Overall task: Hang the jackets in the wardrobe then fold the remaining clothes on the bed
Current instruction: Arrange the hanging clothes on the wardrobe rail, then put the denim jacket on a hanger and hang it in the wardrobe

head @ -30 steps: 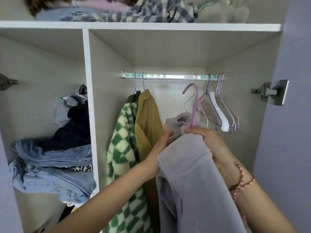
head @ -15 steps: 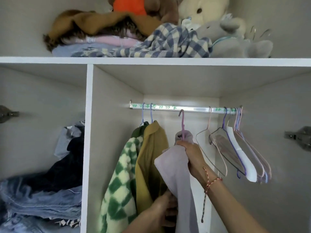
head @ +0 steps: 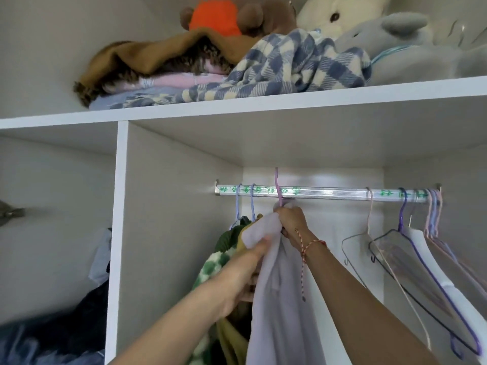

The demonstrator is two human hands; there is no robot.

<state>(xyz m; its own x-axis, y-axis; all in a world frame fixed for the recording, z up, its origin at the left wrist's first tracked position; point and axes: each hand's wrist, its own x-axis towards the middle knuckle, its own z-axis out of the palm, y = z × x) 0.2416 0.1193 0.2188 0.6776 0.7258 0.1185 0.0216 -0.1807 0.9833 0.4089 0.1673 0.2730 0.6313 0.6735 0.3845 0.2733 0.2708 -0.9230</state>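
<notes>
In the wardrobe's right compartment, nearest: left hand (head: 246,270), fingers curled round the lilac jacket (head: 276,317) at its shoulder. Above, right hand (head: 292,219) fingers grip collar and hanger neck; hanger hook (head: 277,184) crosses the rail (head: 329,193). Green-checked jacket (head: 210,262) hangs left; empty hangers (head: 411,255) right.

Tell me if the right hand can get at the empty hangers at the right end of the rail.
Probably yes, once freed. The right hand grips the lilac jacket at its collar just under the rail; the empty hangers hang further right with only bare rail between.
</notes>
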